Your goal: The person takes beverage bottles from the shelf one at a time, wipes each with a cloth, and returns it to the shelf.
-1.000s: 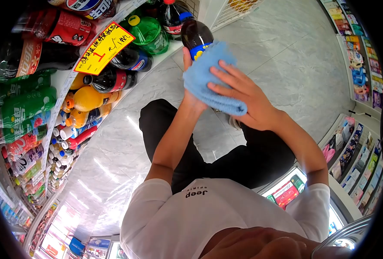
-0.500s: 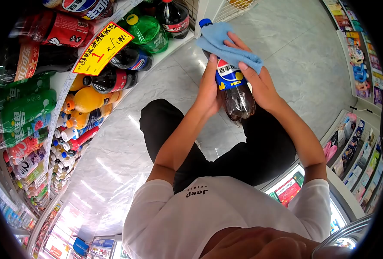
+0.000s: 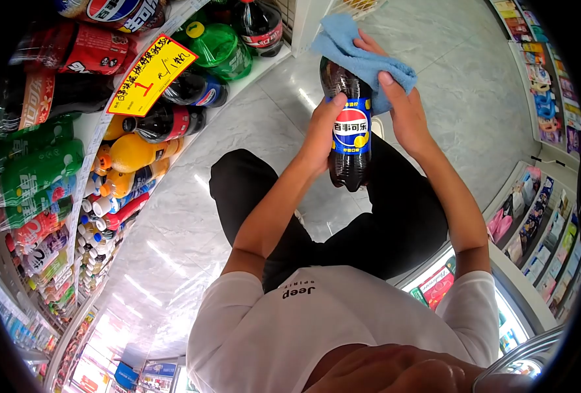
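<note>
A cola bottle [image 3: 351, 141] with dark contents and a blue Pepsi label is held up in front of my knees, its base toward me. My left hand [image 3: 323, 131] wraps round its left side, thumb by the label's upper edge. In my right hand [image 3: 402, 108] is a light blue cloth [image 3: 366, 62], gripped between thumb and fingers and draped over the bottle's upper end. The cloth hides the cap. Some of my right fingers are behind the cloth.
Shelves at left hold several drinks, among them a green bottle [image 3: 221, 52], a cola bottle [image 3: 166, 122] and an orange juice bottle [image 3: 136, 150]. A yellow price sign [image 3: 151, 75] hangs on the shelf edge. Racks of packaged goods [image 3: 542, 229] line the right side.
The bottle has turned so its label faces me more squarely, and it stands straighter. The cloth has moved slightly right and up and now covers the blue cap that showed before.
</note>
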{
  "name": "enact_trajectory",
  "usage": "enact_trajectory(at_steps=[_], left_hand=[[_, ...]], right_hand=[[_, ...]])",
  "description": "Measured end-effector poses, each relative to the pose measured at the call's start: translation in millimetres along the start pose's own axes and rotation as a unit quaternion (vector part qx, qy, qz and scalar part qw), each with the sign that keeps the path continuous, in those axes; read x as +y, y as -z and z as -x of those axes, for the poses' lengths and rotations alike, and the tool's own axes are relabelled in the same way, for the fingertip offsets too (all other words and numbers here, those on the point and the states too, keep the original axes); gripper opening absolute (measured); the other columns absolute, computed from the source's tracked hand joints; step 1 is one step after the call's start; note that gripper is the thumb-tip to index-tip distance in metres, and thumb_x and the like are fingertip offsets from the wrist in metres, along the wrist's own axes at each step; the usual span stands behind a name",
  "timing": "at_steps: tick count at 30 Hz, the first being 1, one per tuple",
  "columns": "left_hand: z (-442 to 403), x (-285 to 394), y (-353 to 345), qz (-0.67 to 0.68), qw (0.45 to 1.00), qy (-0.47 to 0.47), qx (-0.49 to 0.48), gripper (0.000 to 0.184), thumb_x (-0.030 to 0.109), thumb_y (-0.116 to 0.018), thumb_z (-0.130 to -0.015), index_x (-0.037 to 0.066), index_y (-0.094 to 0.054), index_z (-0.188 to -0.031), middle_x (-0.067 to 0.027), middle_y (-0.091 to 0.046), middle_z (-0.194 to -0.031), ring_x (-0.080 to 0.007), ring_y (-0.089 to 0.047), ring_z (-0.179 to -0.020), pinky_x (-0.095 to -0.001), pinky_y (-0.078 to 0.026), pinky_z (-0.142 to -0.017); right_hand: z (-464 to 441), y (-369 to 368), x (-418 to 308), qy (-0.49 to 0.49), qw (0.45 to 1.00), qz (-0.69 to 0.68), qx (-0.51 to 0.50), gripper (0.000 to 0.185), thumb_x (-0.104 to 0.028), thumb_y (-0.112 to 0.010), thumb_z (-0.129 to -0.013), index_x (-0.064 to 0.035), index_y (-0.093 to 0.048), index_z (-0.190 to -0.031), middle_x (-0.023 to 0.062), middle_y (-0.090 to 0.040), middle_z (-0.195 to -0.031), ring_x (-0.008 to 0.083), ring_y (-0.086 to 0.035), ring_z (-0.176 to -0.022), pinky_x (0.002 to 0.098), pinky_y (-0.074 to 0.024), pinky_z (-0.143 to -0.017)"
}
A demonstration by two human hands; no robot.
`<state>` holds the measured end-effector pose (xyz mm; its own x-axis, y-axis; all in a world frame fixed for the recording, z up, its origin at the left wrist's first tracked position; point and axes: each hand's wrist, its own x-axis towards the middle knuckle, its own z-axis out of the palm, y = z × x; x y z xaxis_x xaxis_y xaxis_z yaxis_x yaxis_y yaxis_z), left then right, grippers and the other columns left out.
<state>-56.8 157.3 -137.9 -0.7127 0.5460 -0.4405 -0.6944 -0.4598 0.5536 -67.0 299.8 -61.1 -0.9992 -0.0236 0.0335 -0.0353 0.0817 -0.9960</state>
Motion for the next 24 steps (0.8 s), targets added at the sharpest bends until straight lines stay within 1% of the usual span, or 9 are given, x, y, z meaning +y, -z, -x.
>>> enact_trajectory(at_steps=[3, 5, 6, 10, 11, 14, 15, 19, 24], left_hand=[[3, 6, 0, 0.076, 0.996, 0.033, -0.020, 0.067, 0.065, -0.042, -0.097, 0.003, -0.057, -0.118, -0.0137, -0.069, -0.098, -0.0209, -0.070, -0.085, -0.0350, -0.059, -0.073], [5, 12, 0, 0.150, 0.987, 0.050, -0.025, 0.062, 0.064, -0.042, -0.098, 0.007, -0.057, -0.117, -0.0106, -0.069, -0.101, -0.0212, -0.070, -0.088, -0.0354, -0.060, -0.075], [6, 17, -7, 0.189, 0.981, 0.038, 0.015, 0.062, 0.065, -0.040, -0.098, 0.010, -0.056, -0.123, -0.0084, -0.068, -0.110, -0.0213, -0.069, -0.095, -0.0362, -0.059, -0.082], [13, 31, -11, 0.224, 0.972, -0.053, 0.043, 0.071, 0.068, -0.037, -0.097, 0.011, -0.051, -0.137, -0.0069, -0.062, -0.125, -0.0208, -0.063, -0.109, -0.0363, -0.053, -0.094], [9, 33, -9, 0.223, 0.970, -0.080, 0.051, 0.072, 0.069, -0.038, -0.097, 0.011, -0.051, -0.138, -0.0068, -0.062, -0.123, -0.0208, -0.063, -0.108, -0.0361, -0.053, -0.093], [-3, 34, 7, 0.231, 0.963, -0.123, 0.057, 0.074, 0.071, -0.040, -0.095, 0.010, -0.054, -0.134, -0.0080, -0.065, -0.111, -0.0203, -0.064, -0.101, -0.0359, -0.054, -0.089], [-5, 35, 11, 0.236, 0.962, -0.129, 0.052, 0.074, 0.072, -0.041, -0.094, 0.010, -0.055, -0.133, -0.0084, -0.065, -0.109, -0.0202, -0.064, -0.100, -0.0360, -0.054, -0.088], [-4, 40, 4, 0.235, 0.955, -0.159, 0.086, 0.067, 0.068, -0.048, -0.094, 0.010, -0.055, -0.127, -0.0098, -0.066, -0.105, -0.0205, -0.064, -0.097, -0.0364, -0.055, -0.085], [-14, 28, 7, 0.159, 0.953, -0.232, 0.110, 0.053, 0.053, -0.054, -0.099, 0.008, -0.051, -0.127, -0.0104, -0.064, -0.110, -0.0204, -0.064, -0.096, -0.0380, -0.055, -0.085]], right_hand=[[4, -2, -1, 0.001, 1.000, 0.006, -0.018, 0.062, -0.041, -0.048, -0.099, 0.0019, -0.047, -0.144, 0.0119, -0.033, -0.160, 0.0266, -0.032, -0.146, 0.0390, -0.0201, -0.121], [15, -5, -6, -0.006, 0.997, -0.019, -0.073, 0.053, -0.024, -0.045, -0.102, 0.0017, -0.041, -0.148, 0.0109, -0.032, -0.160, 0.0249, -0.033, -0.146, 0.0378, -0.0209, -0.120], [19, -6, -7, -0.009, 0.994, -0.031, -0.102, 0.050, -0.015, -0.044, -0.103, 0.0016, -0.038, -0.150, 0.0104, -0.031, -0.161, 0.0241, -0.033, -0.146, 0.0372, -0.0213, -0.120], [38, 6, -10, -0.021, 0.972, 0.059, -0.227, 0.051, -0.015, -0.046, -0.103, 0.0020, -0.037, -0.150, 0.0122, -0.028, -0.162, 0.0259, -0.027, -0.149, 0.0385, -0.0192, -0.121], [44, 3, -17, -0.082, 0.973, -0.021, -0.214, 0.052, -0.020, -0.046, -0.104, 0.0014, -0.036, -0.151, 0.0103, -0.026, -0.163, 0.0264, -0.025, -0.150, 0.0384, -0.0187, -0.120], [60, 5, -25, -0.213, 0.963, -0.066, -0.148, 0.055, -0.029, -0.047, -0.105, 0.0001, -0.037, -0.151, 0.0118, -0.034, -0.159, 0.0262, -0.032, -0.146, 0.0375, -0.0227, -0.119], [65, 6, -27, -0.339, 0.928, -0.129, -0.085, 0.058, -0.038, -0.049, -0.104, -0.0001, -0.041, -0.147, 0.0129, -0.046, -0.149, 0.0245, -0.044, -0.138, 0.0374, -0.0319, -0.115], [51, -1, -31, -0.414, 0.852, -0.316, 0.051, 0.054, -0.039, -0.049, -0.103, 0.0006, -0.045, -0.139, 0.0126, -0.055, -0.137, 0.0234, -0.056, -0.125, 0.0393, -0.0452, -0.107], [40, 2, -6, -0.425, 0.799, -0.419, 0.073, 0.050, -0.035, -0.044, -0.105, 0.0009, -0.044, -0.139, 0.0140, -0.055, -0.138, 0.0260, -0.057, -0.125, 0.0411, -0.0457, -0.107]])
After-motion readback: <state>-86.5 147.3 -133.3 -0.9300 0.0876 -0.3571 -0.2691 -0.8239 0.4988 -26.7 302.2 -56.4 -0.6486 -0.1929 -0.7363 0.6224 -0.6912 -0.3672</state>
